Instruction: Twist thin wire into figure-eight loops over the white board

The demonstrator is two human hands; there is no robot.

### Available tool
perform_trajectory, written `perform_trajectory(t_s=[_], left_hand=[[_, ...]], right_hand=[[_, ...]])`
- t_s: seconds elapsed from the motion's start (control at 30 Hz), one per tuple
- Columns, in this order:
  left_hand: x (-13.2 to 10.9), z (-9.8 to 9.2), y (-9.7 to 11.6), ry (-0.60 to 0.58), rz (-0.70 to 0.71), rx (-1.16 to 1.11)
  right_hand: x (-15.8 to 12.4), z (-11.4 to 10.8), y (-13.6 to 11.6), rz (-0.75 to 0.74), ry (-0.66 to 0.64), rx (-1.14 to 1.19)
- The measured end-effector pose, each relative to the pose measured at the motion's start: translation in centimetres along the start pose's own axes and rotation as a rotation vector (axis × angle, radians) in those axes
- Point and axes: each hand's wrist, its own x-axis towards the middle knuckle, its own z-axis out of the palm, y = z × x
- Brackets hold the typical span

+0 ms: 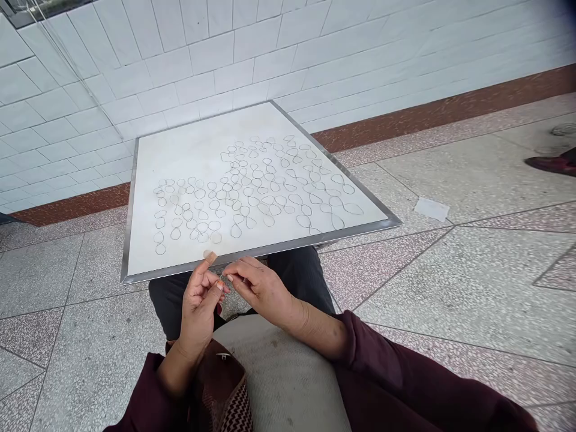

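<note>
Just past the near edge of a white board (180, 150) with a grey metal rim, both hands meet over my lap. My left hand (200, 300) pinches with thumb and a finger, its index finger pointing up near the rim. Fingertips of my right hand (263, 291) are pressed together right beside the left thumb. Whatever lies between the fingertips is too small to make out. Many thin dark loops, several twisted into figure eights such as this loop (243, 222), are spread on the board. Two pale round discs, one of them this disc (216, 238), lie by the near rim.
A white tiled wall (211, 54) with a brown base strip stands behind the board. On the speckled floor (418, 288) lies a white piece of paper (432, 209). Another person's dark shoe (551, 165) shows at the far right. A light grey cloth (279, 372) covers my lap.
</note>
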Motion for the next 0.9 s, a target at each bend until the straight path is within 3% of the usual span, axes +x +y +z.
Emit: perform_trajectory(t_s=[0.2, 0.5, 0.7, 0.9], left_hand=[[-0.1, -0.1, 0.5, 0.036, 0.022, 0.000], [0.3, 0.2, 1.8, 0.107, -0.062, -0.127], [0.5, 0.1, 2.1, 0.161, -0.105, -0.189], [0.6, -0.1, 1.9, 0.169, -0.079, -0.174]], right_hand=[[0.1, -0.3, 0.1, 0.171, -0.031, 0.184], [0.4, -0.8, 1.0, 0.402, -0.296, 0.602], [0.0, -0.6, 1.1, 0.463, -0.285, 0.769], [0.0, -0.5, 1.0, 0.489, -0.199, 0.722]])
